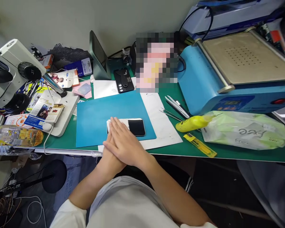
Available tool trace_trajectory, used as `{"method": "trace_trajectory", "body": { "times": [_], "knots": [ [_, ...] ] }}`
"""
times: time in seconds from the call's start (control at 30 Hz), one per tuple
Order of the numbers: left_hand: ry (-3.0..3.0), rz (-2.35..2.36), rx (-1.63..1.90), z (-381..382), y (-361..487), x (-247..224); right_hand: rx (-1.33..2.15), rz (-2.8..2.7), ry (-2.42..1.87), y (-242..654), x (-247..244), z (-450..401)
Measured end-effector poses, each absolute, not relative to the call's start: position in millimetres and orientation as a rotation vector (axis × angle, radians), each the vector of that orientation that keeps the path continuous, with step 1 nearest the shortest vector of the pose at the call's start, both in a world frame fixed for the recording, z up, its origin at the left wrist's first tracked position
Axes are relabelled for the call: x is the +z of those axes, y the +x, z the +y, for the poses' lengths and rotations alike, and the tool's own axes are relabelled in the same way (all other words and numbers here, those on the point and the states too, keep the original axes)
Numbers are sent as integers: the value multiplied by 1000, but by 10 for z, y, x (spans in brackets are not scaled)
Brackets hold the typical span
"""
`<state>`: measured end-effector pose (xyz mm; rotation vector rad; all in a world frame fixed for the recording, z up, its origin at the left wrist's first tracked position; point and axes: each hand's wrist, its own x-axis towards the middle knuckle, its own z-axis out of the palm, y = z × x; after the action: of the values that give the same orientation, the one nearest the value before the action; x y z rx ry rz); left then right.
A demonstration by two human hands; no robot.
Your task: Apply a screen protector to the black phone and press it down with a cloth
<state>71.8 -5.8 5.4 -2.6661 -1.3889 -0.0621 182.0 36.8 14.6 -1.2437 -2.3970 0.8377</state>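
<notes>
A smartphone [136, 127] lies flat near the front of a blue work mat [97, 117]; its right part looks black and its middle pale. My right hand [124, 144] rests over my left hand [110, 155], with its fingers stretched out and held together. The left hand is largely covered, though what shows of its fingers looks straight. Both hands overlap the phone's left end and hide part of it. Whether they touch its glass I cannot tell. Nothing is visible in either hand.
A microscope [26, 60] stands at left, near small boxes and a plastic bottle [19, 136]. A dark phone [123, 80] lies behind the mat. To the right are tweezers [172, 114], a yellow bottle [192, 123], a tissue pack [247, 129] and a blue heating-plate machine [197, 79].
</notes>
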Motion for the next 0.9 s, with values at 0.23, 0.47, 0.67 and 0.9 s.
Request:
{"method": "trace_trajectory", "body": {
  "times": [0.23, 0.47, 0.67, 0.9],
  "knots": [
    [-2793, -1226, -121, 109, 1153, 0, 747, -2275, -1495, 2261, 87, 344],
    [-2657, -1424, -131, -48, 397, 41, 857, -2381, -1188, 1520, 198, 430],
    [-2641, -1414, -82, -75, 656, -58, 894, -2355, -1226, 1798, 185, 399],
    [-2701, -1285, -66, 70, 1211, -202, 801, -2250, -1455, 2337, 123, 328]
  ]
}}
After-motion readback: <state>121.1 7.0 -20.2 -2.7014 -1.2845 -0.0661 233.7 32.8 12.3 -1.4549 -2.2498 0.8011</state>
